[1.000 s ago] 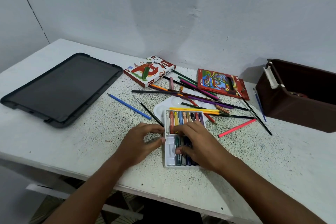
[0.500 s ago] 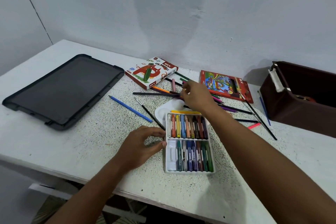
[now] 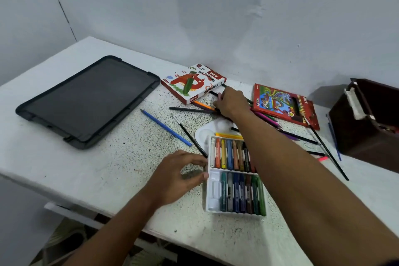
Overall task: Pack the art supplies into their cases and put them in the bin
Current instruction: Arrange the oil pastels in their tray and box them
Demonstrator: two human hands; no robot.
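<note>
Head view, only one: oil pastel tray [image 3: 234,176] sits on the speckled white table [image 3: 121,157] near the front edge, long axis running away from the person, far end tilted slightly left; two rows of pastels lie parallel to that axis, leftmost slot of the near row empty. Left hand [image 3: 179,176] grips the tray's left wall, thumb and fingertips curled against it. Right hand [image 3: 232,103] reaches across the tray to the loose pencils beside the oil pastels box [image 3: 193,83]; fingers curl down onto something there, can't tell what or whether it's actually grasped. Box lies flat, long axis diagonal, far end pointing right toward the wall. Red colour pencil case [image 3: 285,103] lies flat right of the hand, long axis left-right. Blue pencil [image 3: 165,127] lies diagonal, tip far-left. White palette [image 3: 207,131] peeks out behind the tray. Dark bin [image 3: 367,127] at far right edge, black lid [image 3: 88,99] flat at left.
</note>
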